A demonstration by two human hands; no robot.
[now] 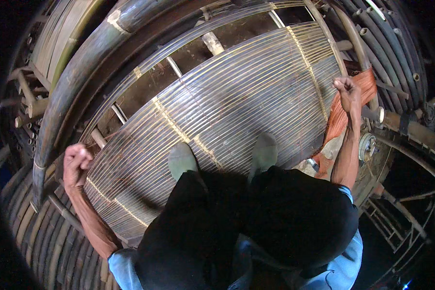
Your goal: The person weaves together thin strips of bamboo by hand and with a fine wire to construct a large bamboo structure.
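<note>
Beneath me lies a wide panel of thin bamboo slats [256, 82], set side by side and crossed by pale bands and fine reddish strands. My left hand [77, 164] is closed in a fist just past the panel's left edge. A fine reddish strand shows beside it, but what the fingers hold is hidden. At the panel's right edge, my right hand [349, 94] is raised with thumb and fingers pinched together; anything in the pinch is too small to name. Right behind that hand hangs a bundle of orange-red strands [365, 86].
My grey-covered feet [181, 158] rest on the panel. A thick bamboo pole [82, 63] curves along the far left side. Bamboo poles [38, 232] are stacked at the lower left, with more poles [382, 53] at the upper right. A round metal object [367, 146] sits beside my right forearm.
</note>
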